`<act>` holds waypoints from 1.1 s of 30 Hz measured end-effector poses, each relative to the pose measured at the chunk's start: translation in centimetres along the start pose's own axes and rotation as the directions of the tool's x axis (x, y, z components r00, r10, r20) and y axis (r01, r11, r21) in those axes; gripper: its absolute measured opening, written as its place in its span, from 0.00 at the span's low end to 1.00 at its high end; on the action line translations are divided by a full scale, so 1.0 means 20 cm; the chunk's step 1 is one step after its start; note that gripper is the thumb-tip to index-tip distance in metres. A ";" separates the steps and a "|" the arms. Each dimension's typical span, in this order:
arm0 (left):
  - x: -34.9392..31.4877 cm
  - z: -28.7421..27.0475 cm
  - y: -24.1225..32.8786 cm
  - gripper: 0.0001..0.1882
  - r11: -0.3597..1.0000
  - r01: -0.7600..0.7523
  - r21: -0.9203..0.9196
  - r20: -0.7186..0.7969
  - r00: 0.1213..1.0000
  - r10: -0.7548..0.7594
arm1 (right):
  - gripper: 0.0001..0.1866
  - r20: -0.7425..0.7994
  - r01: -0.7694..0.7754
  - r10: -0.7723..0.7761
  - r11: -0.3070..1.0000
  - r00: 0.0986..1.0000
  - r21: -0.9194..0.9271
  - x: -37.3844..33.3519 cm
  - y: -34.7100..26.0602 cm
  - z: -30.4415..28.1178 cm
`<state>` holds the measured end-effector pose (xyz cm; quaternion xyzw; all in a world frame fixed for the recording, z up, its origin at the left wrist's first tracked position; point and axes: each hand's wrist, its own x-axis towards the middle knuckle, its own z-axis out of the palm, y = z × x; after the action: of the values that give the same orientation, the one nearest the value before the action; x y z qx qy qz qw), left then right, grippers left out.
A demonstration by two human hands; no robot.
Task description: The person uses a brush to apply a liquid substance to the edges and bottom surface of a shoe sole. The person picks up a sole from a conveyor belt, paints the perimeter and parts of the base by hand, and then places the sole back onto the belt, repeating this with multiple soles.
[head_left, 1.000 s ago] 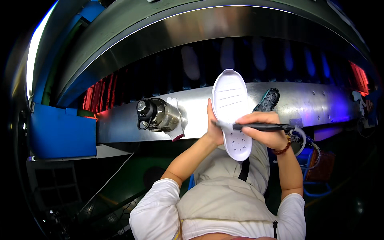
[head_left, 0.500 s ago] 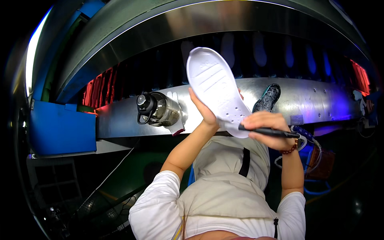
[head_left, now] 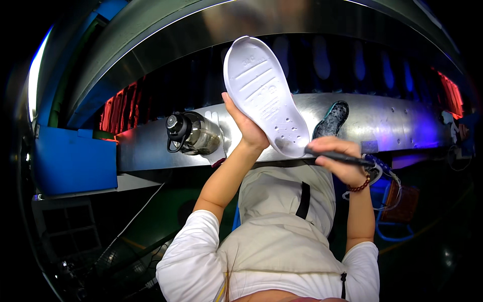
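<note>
Above near edge of metal bench (head_left: 385, 121), right hand (head_left: 343, 166) closed around black-handled tool (head_left: 336, 156), tip at near end of white sole (head_left: 261, 83). Second ago tool lay across sole's middle; work seemingly passed to near end. Left hand (head_left: 248, 127) grips sole from beneath, holding it over bench, far end slanting left. Sole pale, ridged across far half, holes toward near end. Beyond right hand, dark shoe (head_left: 331, 121).

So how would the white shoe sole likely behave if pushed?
The white shoe sole is probably fairly stiff, showing no obvious sag in the left hand. It is likely light, since only one hand grips it. Its mostly smooth face might be slightly slippery.
</note>
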<state>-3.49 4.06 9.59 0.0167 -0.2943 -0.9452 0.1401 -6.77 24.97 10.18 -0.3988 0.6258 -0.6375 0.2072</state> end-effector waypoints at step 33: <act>-0.10 0.04 0.19 0.31 0.417 0.611 0.673 -0.036 0.590 -0.806 | 0.12 0.502 0.140 0.024 0.948 0.865 -0.286 0.00 -0.27 -0.12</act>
<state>-0.66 2.05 12.29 0.0455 -0.5689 -0.7487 -0.3373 -7.48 27.18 15.60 -0.5964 0.6312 -0.4115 0.2766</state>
